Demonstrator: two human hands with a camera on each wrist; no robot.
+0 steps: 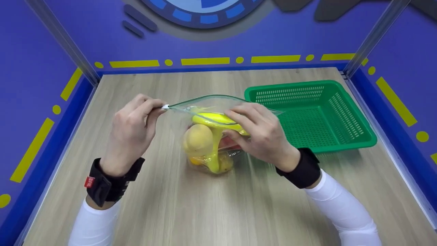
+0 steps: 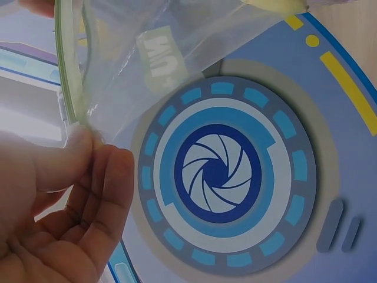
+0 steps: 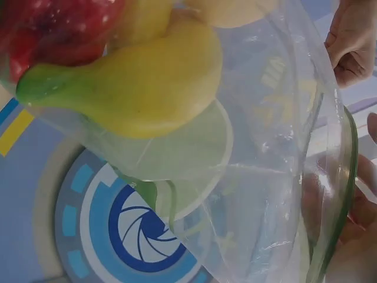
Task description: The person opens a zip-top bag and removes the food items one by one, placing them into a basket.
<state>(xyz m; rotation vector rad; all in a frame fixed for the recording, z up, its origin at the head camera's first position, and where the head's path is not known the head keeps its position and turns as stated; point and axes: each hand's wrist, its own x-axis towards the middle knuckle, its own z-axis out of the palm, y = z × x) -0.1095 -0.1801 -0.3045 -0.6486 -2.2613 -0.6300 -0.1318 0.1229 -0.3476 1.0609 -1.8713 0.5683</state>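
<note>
A clear zip bag (image 1: 177, 121) full of fruit stands on the table, its mouth partly spread. At the bag's left corner my left hand (image 1: 133, 123) pinches the white zip slider (image 1: 165, 107) between thumb and fingers. My right hand (image 1: 261, 131) grips the bag near the right side of its mouth, fingers over the front edge and thumb in front. Inside the bag, bananas (image 1: 215, 118) lie on top, with a pale yellow round fruit (image 1: 198, 138), a red fruit (image 1: 229, 142) and an orange one (image 1: 195, 160) below. The right palm hides part of the bag.
A green plastic basket (image 1: 367, 138) with perforated walls stands to the right, close behind the right hand. The wooden table (image 1: 150, 208) is bounded by blue panels (image 1: 218, 48) at the back and sides.
</note>
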